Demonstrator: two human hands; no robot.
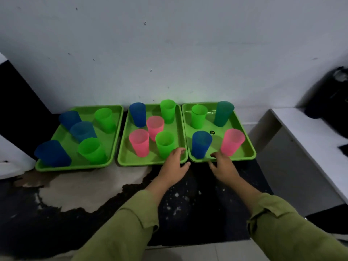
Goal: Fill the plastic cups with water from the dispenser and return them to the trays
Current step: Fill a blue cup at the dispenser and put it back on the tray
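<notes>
Three green trays sit side by side against a white wall (pixel 169 44) on a dark, stained surface (pixel 79 189), and they carry fourteen plastic cups in all: five blue, five green, three pink and one teal. The left tray (pixel 86 113) holds five, namely three blue ones (pixel 69 118) (pixel 82 130) (pixel 52 153) and two green ones (pixel 104 119) (pixel 92 150). The middle tray (pixel 130 158) also holds five: a blue cup (pixel 137 114) and a green cup (pixel 168 110) at the back, two pink cups (pixel 155 127) (pixel 139 142) in the centre and front left, and another green cup (pixel 165 144) at the front right. The right tray (pixel 207 125) holds four: a green one (pixel 198 115) and the teal cup (pixel 223 113) at the back, a blue one (pixel 201 144) and a pink one (pixel 232 141) at the front, with a small dark round mark (pixel 212 132) on the tray floor between them. Every cup stands upright, mouth up, long axis vertical; whether any holds water cannot be told. The left hand (pixel 174 162) hovers over the near right corner of the middle tray, just beside the front green cup, fingers loosely curled and grasping nothing. The right hand (pixel 222 164) is at the near rim of the right tray, between its blue and pink cups, fingers slack and likewise empty. Both arms wear olive-green sleeves (pixel 128 223).
</notes>
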